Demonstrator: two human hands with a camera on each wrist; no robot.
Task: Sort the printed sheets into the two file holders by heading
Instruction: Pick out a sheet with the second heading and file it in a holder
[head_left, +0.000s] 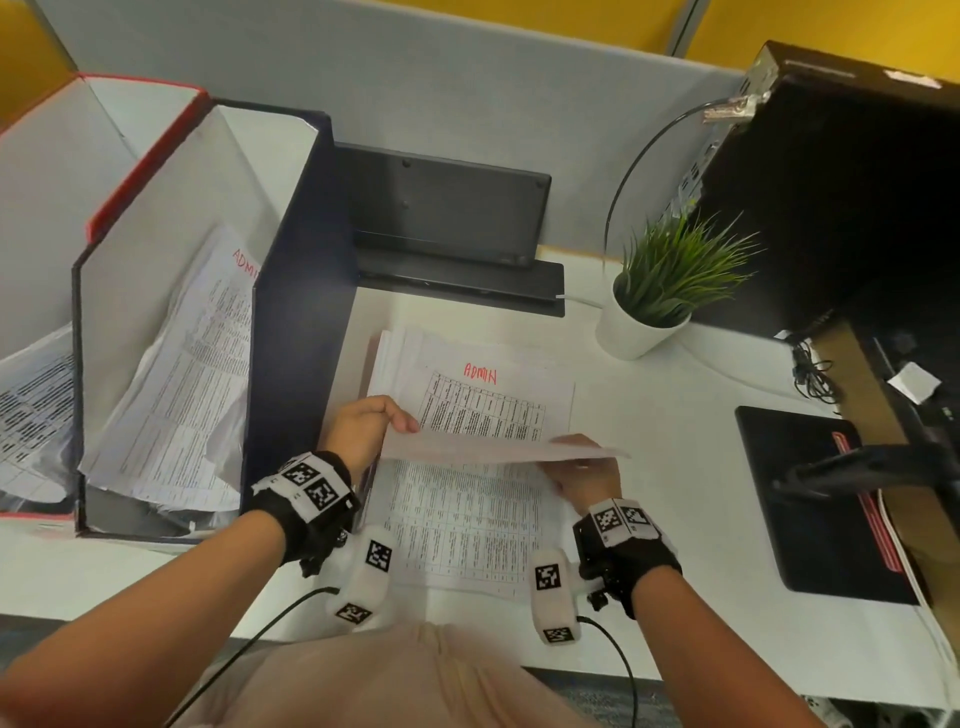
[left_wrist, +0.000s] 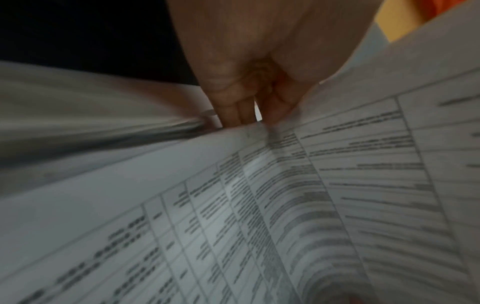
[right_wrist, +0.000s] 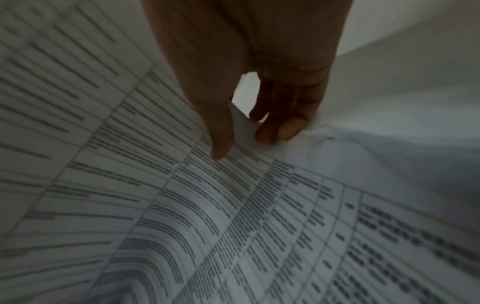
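Sheet (head_left: 498, 449) pinched by left hand (head_left: 363, 426), right hand (head_left: 584, 467); head view alone shows ADMIN stack (head_left: 478, 395).

Head view: brightly and evenly lit; the white desk (head_left: 675, 441) is nearly washed out; straight edges are bowed toward the corners.
Shadows: soft, cast close under the lifted sheet (head_left: 498, 448).
Wrist views: dim, grainy; print is smeared by blur, worst at the borders.

The word "ADMIN" is handwritten in red at the top of the stack of printed sheets (head_left: 483, 400) on the desk. Left of that stack, a sheet (head_left: 197, 364) inside the dark blue file holder (head_left: 296, 312) also reads "ADMIN" in red. The printed table text is too small to read.
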